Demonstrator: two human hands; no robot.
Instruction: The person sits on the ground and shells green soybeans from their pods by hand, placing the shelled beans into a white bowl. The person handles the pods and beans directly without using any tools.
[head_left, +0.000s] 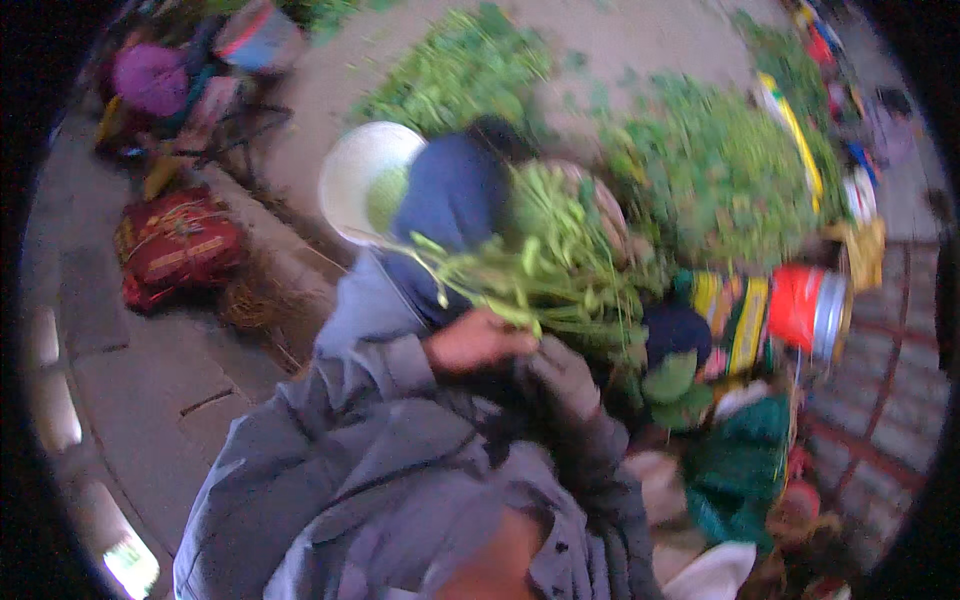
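My left hand (480, 341) and my right hand (566, 375) meet in front of my body, fingertips close together. A pale green bean pod (531, 326) shows at the left fingertips, which appear to hold it. Blur hides what the right fingers do. Across my lap, just beyond both hands, lies a bundle of green bean plants (562, 262) with pods and stems. To the left of my blue-clad knee (454, 191) stands a white bucket (352, 161) holding small green beans (386, 199).
Heaps of cut green plants (450, 67) and more plants (712, 172) cover parts of the ground ahead. A red bag (180, 247) lies at left. On the right are a red and silver container (806, 311) and a dark green sack (739, 465). Paving slabs (150, 397) extend left.
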